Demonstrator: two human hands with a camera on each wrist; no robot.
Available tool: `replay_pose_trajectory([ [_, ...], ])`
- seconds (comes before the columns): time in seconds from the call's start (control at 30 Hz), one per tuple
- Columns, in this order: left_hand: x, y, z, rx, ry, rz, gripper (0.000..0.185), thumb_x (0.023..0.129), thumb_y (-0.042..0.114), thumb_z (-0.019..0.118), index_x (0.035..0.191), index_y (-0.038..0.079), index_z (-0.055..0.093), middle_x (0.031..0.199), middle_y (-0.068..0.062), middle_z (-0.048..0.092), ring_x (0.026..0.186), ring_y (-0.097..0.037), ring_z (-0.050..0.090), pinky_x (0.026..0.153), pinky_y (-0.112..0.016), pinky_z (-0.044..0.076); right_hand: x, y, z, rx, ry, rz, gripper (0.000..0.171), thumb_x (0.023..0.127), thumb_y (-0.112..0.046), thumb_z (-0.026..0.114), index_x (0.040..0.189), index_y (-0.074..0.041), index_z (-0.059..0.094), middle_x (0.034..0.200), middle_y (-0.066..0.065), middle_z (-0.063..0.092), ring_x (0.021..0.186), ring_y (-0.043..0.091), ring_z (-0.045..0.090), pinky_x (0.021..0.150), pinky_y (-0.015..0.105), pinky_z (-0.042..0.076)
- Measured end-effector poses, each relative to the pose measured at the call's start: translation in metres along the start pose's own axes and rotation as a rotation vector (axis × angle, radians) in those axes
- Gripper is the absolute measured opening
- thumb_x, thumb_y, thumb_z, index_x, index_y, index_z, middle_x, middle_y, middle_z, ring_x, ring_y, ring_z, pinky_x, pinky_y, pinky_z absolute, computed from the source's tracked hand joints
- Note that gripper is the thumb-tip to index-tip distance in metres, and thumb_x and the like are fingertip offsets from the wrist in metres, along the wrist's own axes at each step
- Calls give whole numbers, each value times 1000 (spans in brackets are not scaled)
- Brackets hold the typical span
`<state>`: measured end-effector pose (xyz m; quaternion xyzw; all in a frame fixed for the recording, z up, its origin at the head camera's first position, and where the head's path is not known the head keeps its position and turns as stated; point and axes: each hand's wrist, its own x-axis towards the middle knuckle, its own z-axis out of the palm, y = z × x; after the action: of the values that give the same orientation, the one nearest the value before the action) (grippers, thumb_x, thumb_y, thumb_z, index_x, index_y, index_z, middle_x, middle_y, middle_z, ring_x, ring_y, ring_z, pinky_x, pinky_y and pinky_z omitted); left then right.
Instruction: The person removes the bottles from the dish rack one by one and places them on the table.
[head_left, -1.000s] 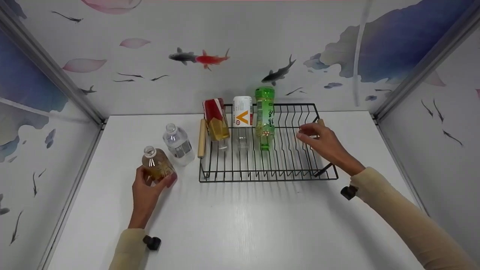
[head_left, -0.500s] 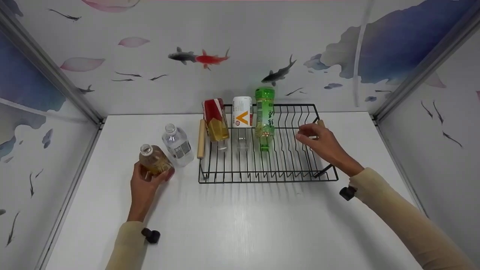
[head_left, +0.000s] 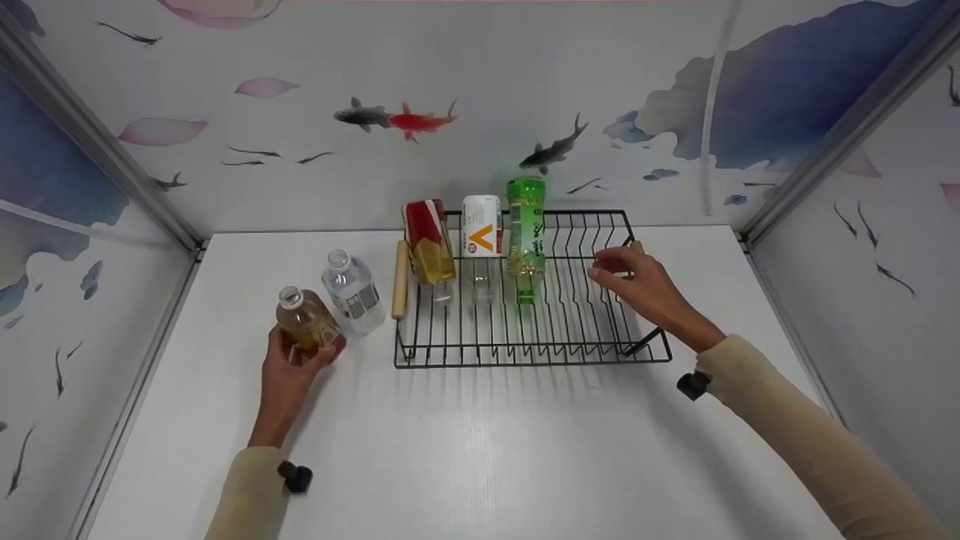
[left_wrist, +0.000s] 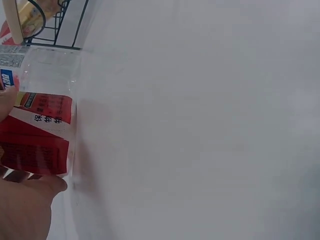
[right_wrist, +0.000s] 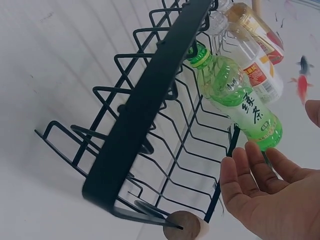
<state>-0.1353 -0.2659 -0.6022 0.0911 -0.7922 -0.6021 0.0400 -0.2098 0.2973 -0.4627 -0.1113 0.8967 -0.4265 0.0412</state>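
Three bottles (head_left: 480, 232) sit in the rack (head_left: 570, 345), the left hand (head_left: 289, 367) grips one bottle (head_left: 304, 322), another (head_left: 351, 292) waits, the right hand (head_left: 637, 285) hangs loose

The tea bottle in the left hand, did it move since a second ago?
Barely. The left hand still holds the tea bottle upright on the table, shifted slightly left and back. The right hand still rests at the rack, fingers relaxed. The three bottles in the rack and the water bottle stayed put.
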Motion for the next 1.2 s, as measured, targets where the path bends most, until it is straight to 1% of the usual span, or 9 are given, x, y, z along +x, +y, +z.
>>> replay_pose_trajectory([
  [0.2,-27,7,-21,124,27,-36,107,101,33,84,176,7,13,181,-19,21,169,-37,18,136,-54,20,0,-4,-1,3,-9,-14,56,112,-39,66,152,0,60,140,21,65,134,40,61,111,61,51],
  [0.33,-52,11,-30,192,47,-54,98,102,30,83,172,-1,22,176,-25,26,166,-42,22,133,-57,28,1,-4,-5,16,-2,-28,54,113,-37,66,151,0,60,143,22,65,136,40,60,116,60,48],
  [0.5,-77,19,-23,230,68,-24,75,103,20,81,161,-5,40,162,-25,46,156,-42,40,127,-56,39,1,-6,-9,23,-5,-9,57,112,-39,67,153,-1,58,148,22,63,138,39,58,117,60,47],
  [0.6,-85,29,-13,230,26,-11,67,103,16,80,157,-3,45,157,-22,53,152,-38,47,126,-54,42,2,-8,-9,10,-18,14,61,111,-42,67,154,-1,57,148,22,62,139,40,57,115,62,48],
  [0.77,-87,46,10,209,-89,26,70,101,14,82,159,1,46,158,-19,55,152,-35,48,125,-53,44,9,-12,-3,-4,-37,22,63,111,-45,67,154,0,58,148,23,61,139,41,57,114,65,47],
  [0.93,-81,56,33,188,-183,92,78,98,15,86,164,9,45,165,-16,51,155,-35,46,125,-54,44,19,-14,6,-10,-45,16,60,110,-43,68,151,0,60,146,22,63,136,40,59,116,65,45],
  [1.0,-78,59,42,186,-211,111,81,98,18,87,165,11,43,167,-15,49,157,-35,44,125,-55,43,23,-14,9,-20,-41,9,58,110,-42,69,150,0,61,145,22,65,134,39,61,121,66,39],
  [1.17,-70,67,58,177,-266,155,92,96,24,90,169,8,38,173,-16,41,161,-37,38,126,-56,41,27,-17,17,-15,-56,6,61,109,-44,70,151,-1,60,145,22,65,134,39,62,119,64,43],
  [1.2,-69,68,60,179,-275,157,94,95,26,90,170,8,36,175,-16,39,162,-38,36,127,-57,40,27,-17,18,-5,-63,13,61,109,-44,70,151,-1,60,146,22,64,135,39,61,113,63,49],
])
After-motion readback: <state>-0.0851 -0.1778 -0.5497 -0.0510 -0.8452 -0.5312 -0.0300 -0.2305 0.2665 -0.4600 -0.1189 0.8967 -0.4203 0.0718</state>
